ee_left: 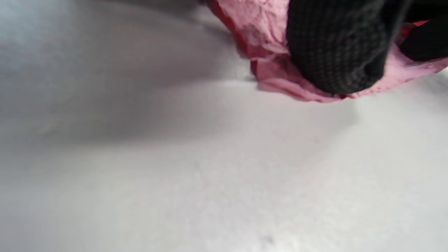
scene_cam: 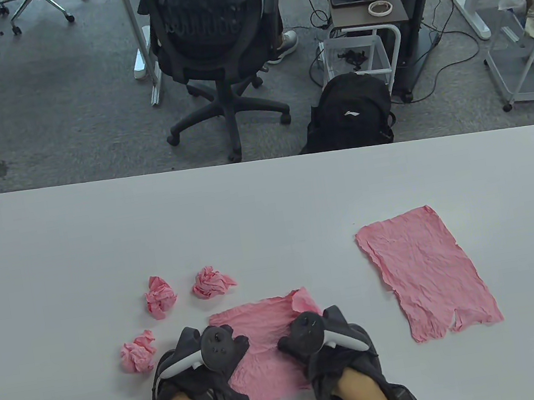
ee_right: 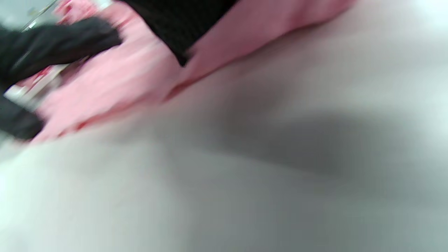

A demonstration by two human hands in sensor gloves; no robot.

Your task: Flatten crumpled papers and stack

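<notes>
Both hands sit at the table's near edge on the half-opened pink sheet (scene_cam: 264, 346): your left hand (scene_cam: 206, 364) on its left side, your right hand (scene_cam: 321, 347) on its right. Trackers hide the fingers from above. The left wrist view shows one gloved fingertip (ee_left: 336, 52) down on the paper edge; the right wrist view is blurred, with glove over pink. Looks like pressing rather than pinching, but can't tell how far either hand is spread.

Judgement: you're mid-flatten on sheet no. 2. To do it well, anchor w/ one hand and sweep the other outward, centre to edge. The far right corner is curled over, so open it before pressing or you'll crease it in. Go easy; the paper looks thin.

Farther out, three crumpled balls wait left of centre: (scene_cam: 139, 357), (scene_cam: 160, 296), (scene_cam: 210, 281). The flattened sheet (scene_cam: 426, 274) lies toward the right edge, well apart; that's prob. your stack spot.
</notes>
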